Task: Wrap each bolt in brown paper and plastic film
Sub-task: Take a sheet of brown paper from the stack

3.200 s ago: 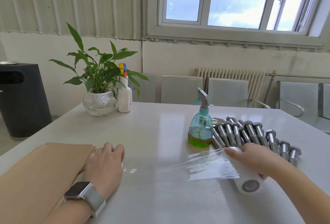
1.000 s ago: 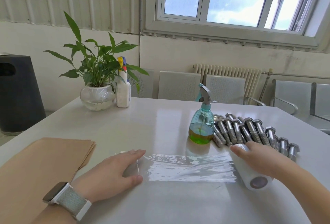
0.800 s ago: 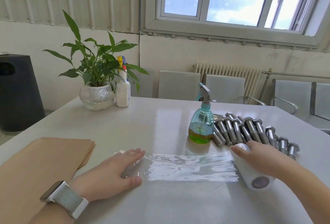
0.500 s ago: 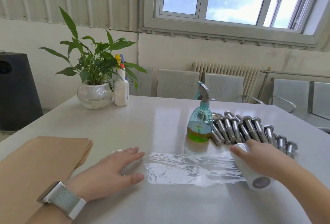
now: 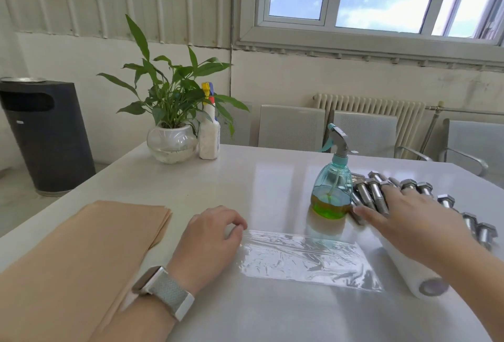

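A sheet of clear plastic film (image 5: 305, 258) lies flat on the white table (image 5: 245, 183), still joined to its white roll (image 5: 417, 279) at the right. My left hand (image 5: 207, 238) rests at the film's left edge with fingers curled down on it. My right hand (image 5: 409, 219) is off the roll, its fingers spread over the row of several steel bolts (image 5: 373, 194); whether it touches them I cannot tell. A stack of brown paper (image 5: 71, 260) lies at the left.
A teal spray bottle (image 5: 332, 186) with green liquid stands just left of the bolts. A potted plant (image 5: 171, 140) and a white bottle (image 5: 209, 131) stand at the far left. Chairs (image 5: 362, 134) line the far side; a black bin (image 5: 46, 137) stands on the floor.
My right hand let go of the film roll and moved up over the bolts. My left hand's fingers curled at the film's left edge. The film now lies flat.
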